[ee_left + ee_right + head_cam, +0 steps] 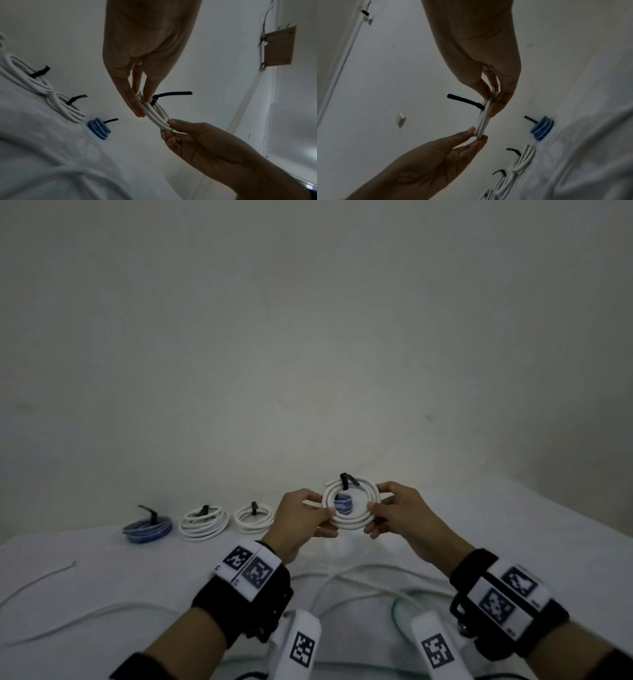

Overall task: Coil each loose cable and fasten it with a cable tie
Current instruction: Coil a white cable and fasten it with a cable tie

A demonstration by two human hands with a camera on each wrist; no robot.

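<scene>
I hold a white coiled cable (351, 520) upright above the table, between both hands. A black cable tie (346, 481) is wrapped round the top of the coil, its tail sticking out. My left hand (322, 517) pinches the coil's left side. My right hand (373, 518) pinches its right side. In the left wrist view the left hand (145, 106) pinches the coil (157, 115) just beside the tie (171, 94). In the right wrist view the right hand (491, 104) clamps the coil (482, 121) next to the tie (464, 100).
Tied coils lie in a row at the back of the white-covered table (102, 577): a blue coil (148, 528), two white coils (204, 522) (255, 517), and another blue coil (342, 504) behind the held one. Loose white cables (359, 577) (68, 614) lie near the front.
</scene>
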